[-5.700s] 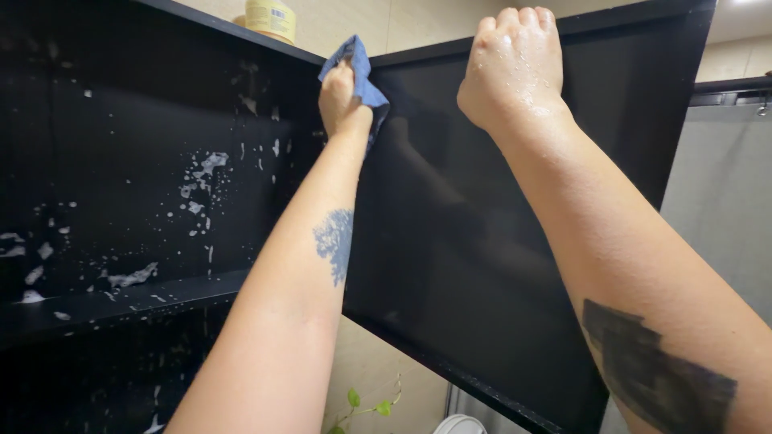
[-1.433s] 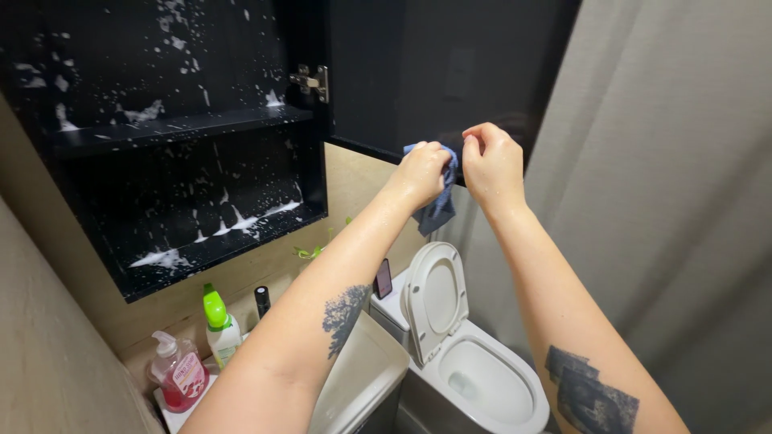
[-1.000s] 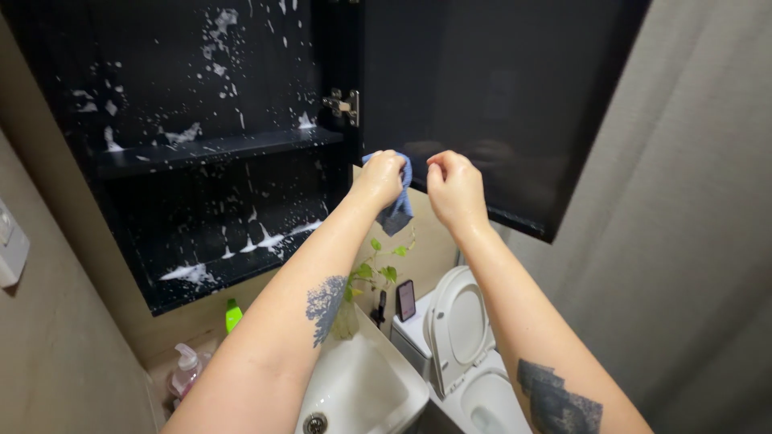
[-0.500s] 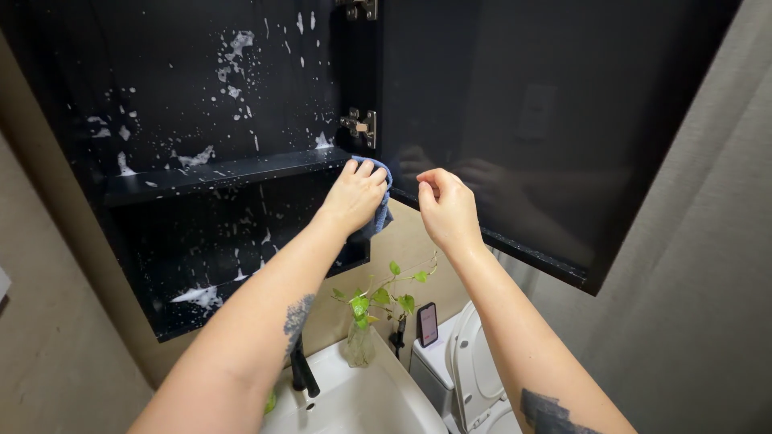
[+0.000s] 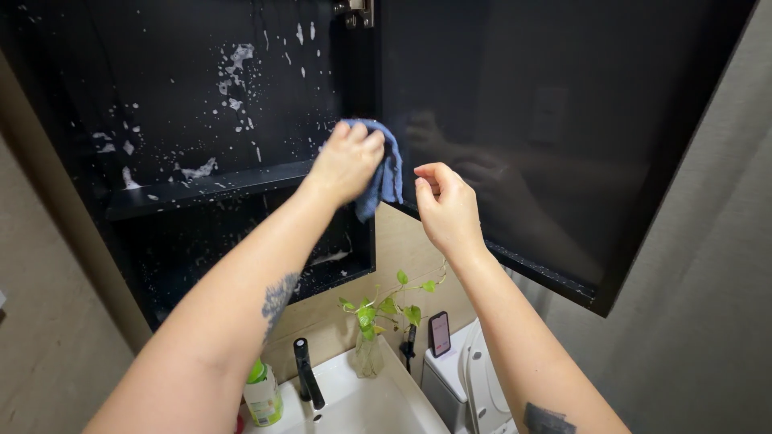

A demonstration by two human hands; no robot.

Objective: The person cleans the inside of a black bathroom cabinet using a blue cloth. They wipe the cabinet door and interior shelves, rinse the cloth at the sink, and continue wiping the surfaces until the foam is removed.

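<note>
I am gripping a crumpled blue cloth (image 5: 381,172) in my left hand (image 5: 346,161), pressing it against the hinge edge of the black cabinet (image 5: 201,104), just above the shelf (image 5: 209,186). The cloth is hanging in soft folds below my fingers. My right hand (image 5: 447,207) is hovering beside it, fingers loosely curled, holding nothing, by the open door (image 5: 563,120). White foam specks (image 5: 233,64) are dotting the cabinet's back.

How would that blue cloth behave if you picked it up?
Probably floppy: the blue cloth droops in folds below the left hand. Likely light, since it bunches in one grip. Possibly damp, given the foam flecks inside the cabinet.
</note>
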